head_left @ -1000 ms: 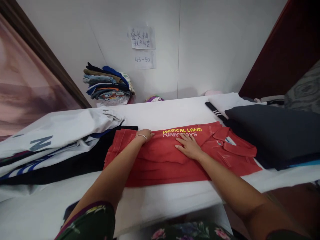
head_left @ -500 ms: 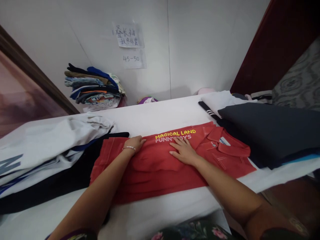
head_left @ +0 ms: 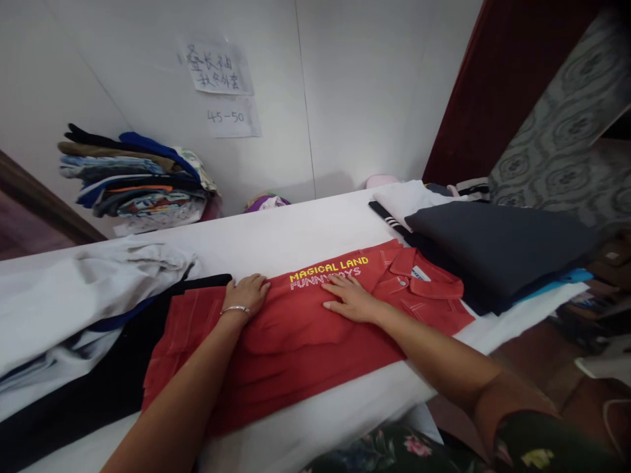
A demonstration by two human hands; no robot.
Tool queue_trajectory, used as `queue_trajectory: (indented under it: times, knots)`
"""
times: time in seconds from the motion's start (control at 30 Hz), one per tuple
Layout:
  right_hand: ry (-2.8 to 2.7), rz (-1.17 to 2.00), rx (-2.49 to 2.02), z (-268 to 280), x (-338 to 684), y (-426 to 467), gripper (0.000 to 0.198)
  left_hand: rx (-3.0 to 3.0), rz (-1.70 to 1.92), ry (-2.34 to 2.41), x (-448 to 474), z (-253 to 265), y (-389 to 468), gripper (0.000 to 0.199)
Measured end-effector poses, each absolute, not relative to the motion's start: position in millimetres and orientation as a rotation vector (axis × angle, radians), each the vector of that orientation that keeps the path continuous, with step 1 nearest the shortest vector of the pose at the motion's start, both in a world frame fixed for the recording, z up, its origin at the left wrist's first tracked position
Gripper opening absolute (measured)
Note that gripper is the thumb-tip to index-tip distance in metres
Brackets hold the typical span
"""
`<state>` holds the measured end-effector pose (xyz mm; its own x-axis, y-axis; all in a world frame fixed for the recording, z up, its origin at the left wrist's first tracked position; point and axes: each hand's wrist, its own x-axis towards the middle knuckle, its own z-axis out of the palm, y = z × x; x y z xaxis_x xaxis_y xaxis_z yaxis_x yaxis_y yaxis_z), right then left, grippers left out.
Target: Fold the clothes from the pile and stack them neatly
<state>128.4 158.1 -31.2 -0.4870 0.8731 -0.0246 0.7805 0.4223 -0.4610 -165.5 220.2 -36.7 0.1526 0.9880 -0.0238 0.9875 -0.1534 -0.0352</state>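
A red collared shirt (head_left: 290, 328) lies folded lengthwise on the white-covered table (head_left: 315, 226), its collar to the right. Yellow and white lettering runs along its far edge. My left hand (head_left: 250, 293), with a bracelet at the wrist, rests on the shirt near its hem end, fingers stretched out over the far edge. Flat on the cloth beside the lettering is my right hand (head_left: 352, 299), its fingers spread and covering part of the white letters. Neither hand grips the fabric.
White and black garments (head_left: 73, 309) lie heaped at the left. A dark grey folded garment (head_left: 497, 243) tops a pile at the right. Against the wall, a stack of folded clothes (head_left: 138, 174) stands beyond the table, below handwritten paper signs (head_left: 217, 69).
The view has turned a little to the right, so everything sits further left. My left hand's fingers have reached out a bit more; my right hand stays on the lettering.
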Motion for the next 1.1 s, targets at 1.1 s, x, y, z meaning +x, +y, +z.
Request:
queue_trajectory:
  times: [1.1]
  knots:
    - [-2.487,0.494,-1.745,-40.3,137.6,210.1,0.072,-2.262,-0.055,-2.117,-156.1,-32.5,215.8,0.043]
